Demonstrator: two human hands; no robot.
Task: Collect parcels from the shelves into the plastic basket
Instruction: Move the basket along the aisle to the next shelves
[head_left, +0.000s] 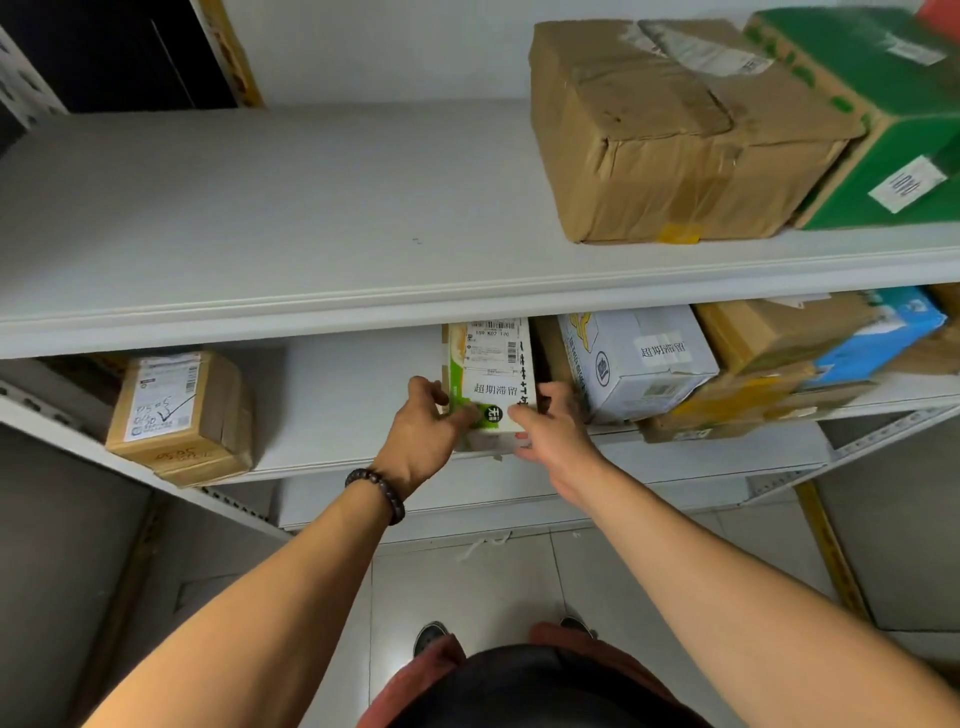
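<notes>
Dark shirt and reddish shorts at 6 o'clock, two bare forearms reaching up toward centre. Left hand (421, 431), beaded bracelet (382, 491) at the wrist, curled round the left edge of a green-and-white parcel (493, 374); right hand (550, 431) clasping its right edge, thumb across the printed top. Parcel on the lower shelf (337, 405), near end at the lip; whether lifted yet, hard to tell. Left to collect: small brown box (179, 415) at 9 o'clock, white carton (639, 364) at 3 o'clock, taped brown carton (660, 140) and green box (893, 114) on the upper shelf (260, 208) at 1 o'clock. No plastic basket in view, so number already collected unknown; much seemingly remaining
</notes>
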